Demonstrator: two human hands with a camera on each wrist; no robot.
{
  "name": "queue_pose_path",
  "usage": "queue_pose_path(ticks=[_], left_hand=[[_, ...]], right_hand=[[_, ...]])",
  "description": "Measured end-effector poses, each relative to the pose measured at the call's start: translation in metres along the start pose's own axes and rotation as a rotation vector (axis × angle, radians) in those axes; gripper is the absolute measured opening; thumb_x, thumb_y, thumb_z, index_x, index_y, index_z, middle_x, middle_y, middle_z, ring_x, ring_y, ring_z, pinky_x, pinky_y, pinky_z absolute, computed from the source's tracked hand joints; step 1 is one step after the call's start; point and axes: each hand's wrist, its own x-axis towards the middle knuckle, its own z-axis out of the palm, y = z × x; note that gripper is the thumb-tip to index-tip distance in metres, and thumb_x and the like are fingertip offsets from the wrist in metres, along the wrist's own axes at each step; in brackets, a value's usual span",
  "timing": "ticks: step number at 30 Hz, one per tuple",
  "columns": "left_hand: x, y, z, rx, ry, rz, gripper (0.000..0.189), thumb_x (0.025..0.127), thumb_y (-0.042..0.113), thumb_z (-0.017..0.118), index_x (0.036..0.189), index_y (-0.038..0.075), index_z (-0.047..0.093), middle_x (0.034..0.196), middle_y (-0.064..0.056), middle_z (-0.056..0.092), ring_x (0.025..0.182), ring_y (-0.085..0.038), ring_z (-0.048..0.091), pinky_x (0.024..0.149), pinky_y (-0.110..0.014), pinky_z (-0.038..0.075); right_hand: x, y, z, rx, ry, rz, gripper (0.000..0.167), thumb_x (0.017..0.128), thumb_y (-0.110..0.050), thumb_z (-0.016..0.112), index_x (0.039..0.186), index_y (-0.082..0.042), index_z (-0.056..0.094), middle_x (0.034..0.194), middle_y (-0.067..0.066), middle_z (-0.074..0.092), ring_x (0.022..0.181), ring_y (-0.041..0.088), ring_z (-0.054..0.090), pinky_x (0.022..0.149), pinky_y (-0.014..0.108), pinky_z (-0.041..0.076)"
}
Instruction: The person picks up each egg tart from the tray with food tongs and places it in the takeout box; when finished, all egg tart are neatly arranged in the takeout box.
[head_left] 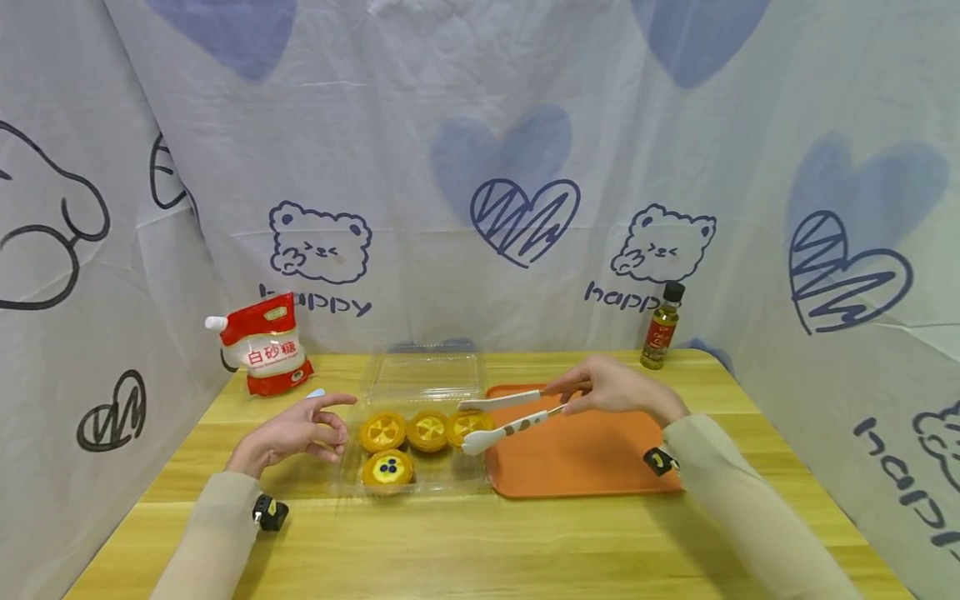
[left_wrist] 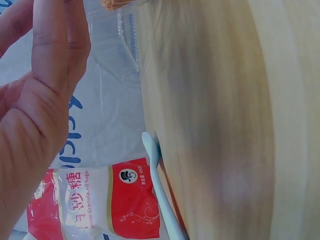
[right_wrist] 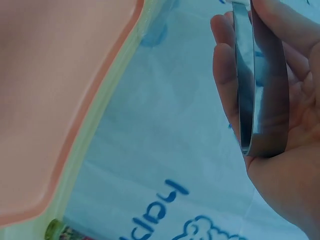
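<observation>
My right hand point(head_left: 615, 387) holds metal tongs point(right_wrist: 270, 100) with white tips, fingers and thumb on either side of the bent metal band. The spread tips reach over the rightmost egg tart point(head_left: 468, 425) in a clear plastic container point(head_left: 450, 482). Two more tarts with a yellow wedge pattern, a middle tart point(head_left: 430, 431) and a left tart point(head_left: 383, 432), share its back row. In front sits a tart with blueberries point(head_left: 387, 468). Beside the container's left edge is my left hand point(head_left: 296, 433), fingers loosely bent with nothing in them.
An orange tray point(head_left: 577, 458) lies against the container's right side. The container's clear lid point(head_left: 423, 371) stands raised behind it. A red and white sugar bag point(head_left: 270, 354) stands back left, with a pale blue long-handled utensil point(left_wrist: 160, 190) near it. An oil bottle point(head_left: 660, 329) stands back right.
</observation>
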Motion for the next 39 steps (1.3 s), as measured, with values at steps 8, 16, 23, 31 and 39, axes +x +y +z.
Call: queue_pose_path(ticks=[8, 16, 23, 31, 39], left_hand=[[-0.001, -0.001, 0.000, 0.003, 0.006, -0.001, 0.072, 0.092, -0.002, 0.059, 0.152, 0.000, 0.019, 0.096, -0.011, 0.061, 0.080, -0.023, 0.067, 0.078, -0.044, 0.062], [-0.002, -0.003, 0.001, -0.005, 0.008, 0.003, 0.073, 0.092, 0.000, 0.061, 0.152, 0.000, 0.020, 0.097, -0.012, 0.061, 0.081, -0.023, 0.067, 0.077, -0.042, 0.062], [-0.002, -0.004, 0.002, -0.009, 0.015, 0.004, 0.072, 0.093, 0.000, 0.061, 0.152, -0.001, 0.020, 0.097, -0.011, 0.060, 0.081, -0.023, 0.067, 0.076, -0.041, 0.062], [-0.002, -0.002, 0.001, 0.005, 0.017, 0.011, 0.071, 0.093, -0.001, 0.058, 0.152, -0.002, 0.020, 0.098, -0.011, 0.060, 0.082, -0.022, 0.067, 0.077, -0.041, 0.062], [-0.002, -0.002, 0.000, 0.004, 0.021, -0.004, 0.072, 0.092, -0.001, 0.060, 0.152, 0.000, 0.020, 0.102, -0.018, 0.059, 0.084, -0.024, 0.067, 0.079, -0.043, 0.062]], right_hand=[[0.024, -0.017, 0.003, -0.078, -0.099, 0.002, 0.036, 0.090, -0.021, 0.071, 0.127, -0.021, 0.068, 0.123, -0.007, 0.068, 0.105, 0.013, 0.066, 0.087, 0.026, 0.057], [0.040, -0.024, 0.005, -0.110, -0.167, -0.001, 0.038, 0.086, -0.017, 0.076, 0.123, -0.019, 0.070, 0.115, -0.009, 0.071, 0.101, 0.007, 0.067, 0.089, 0.025, 0.057], [0.049, -0.029, 0.004, -0.106, -0.216, -0.023, 0.041, 0.083, -0.012, 0.077, 0.123, -0.010, 0.069, 0.120, 0.004, 0.071, 0.105, 0.013, 0.068, 0.089, 0.024, 0.057], [0.056, -0.033, 0.002, -0.094, -0.245, 0.009, 0.042, 0.082, -0.012, 0.078, 0.122, -0.011, 0.069, 0.120, 0.003, 0.071, 0.109, 0.019, 0.068, 0.093, 0.033, 0.057], [0.059, -0.034, -0.002, -0.090, -0.252, 0.009, 0.042, 0.080, -0.012, 0.080, 0.121, -0.011, 0.070, 0.119, 0.002, 0.071, 0.109, 0.022, 0.067, 0.095, 0.041, 0.056]])
